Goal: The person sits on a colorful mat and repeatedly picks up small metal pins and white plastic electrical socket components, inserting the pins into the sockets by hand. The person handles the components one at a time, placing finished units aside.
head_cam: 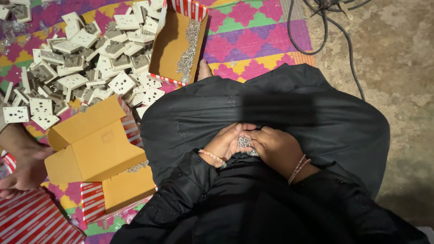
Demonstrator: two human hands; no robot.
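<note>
Much of the person is hidden under a loose black garment (271, 108) that fills the middle of the head view, so only the two hands and wrists show against it. The small metal screws (245, 144) cupped in the lap are partly covered by the fingers, and their number cannot be made out. At the left edge another person's forearm and hand (20, 169) are cut off by the frame, resting beside an open cardboard box (92, 144) whose contents are mostly hidden by its flaps; only a sliver of screws peeks from beneath it.

The left hand (226, 143) lies palm inward on the lap, fingers curled loosely together around the little heap of screws, a beaded bracelet on its wrist. The right hand (275, 148) meets it from the other side, knuckles up, fingers bent and closed against the same heap; its fingertips touch those of the left hand. A thin bracelet circles the right wrist.

Farther off, on a patterned mat (253, 27), an open box (178, 43) holds a line of screws along one wall. Beside it spreads a pile of white socket plates (86, 58). Black cables (325, 27) trail across the bare floor at upper right.
</note>
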